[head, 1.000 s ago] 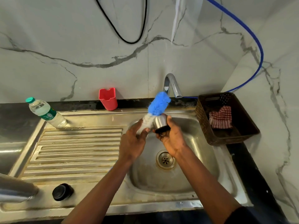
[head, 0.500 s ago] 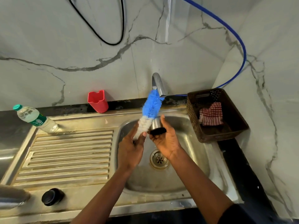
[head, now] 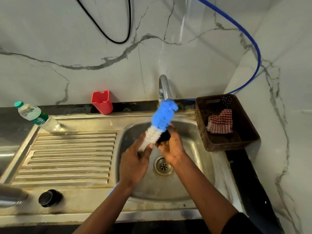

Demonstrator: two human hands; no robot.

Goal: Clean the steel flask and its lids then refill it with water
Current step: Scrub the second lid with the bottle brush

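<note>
Steel flask (head: 10, 196) sits at the sink's (head: 76, 196) near left edge, with a black lid (head: 50, 198) just beside it. Over the basin, the right hand (head: 170, 149) curls its fingers round a second lid (head: 164, 137). The left hand (head: 135, 164) grips the brush (head: 162, 118), which touches the second lid.

A ribbed draining board (head: 67, 154) spreads left of the sink basin (head: 199, 149). Far left of the basin, at the board's back edge, is a green-capped plastic water bottle (head: 38, 117). A red cup (head: 102, 102) stands behind the basin's back-left corner. Just right of the basin sits a brown basket (head: 228, 146), with a red-checked cloth (head: 220, 121) inside. Above the basin hang two lines: a black cable (head: 118, 43) looping on the marble wall and a blue hose (head: 253, 44) curving down behind the basket.
</note>
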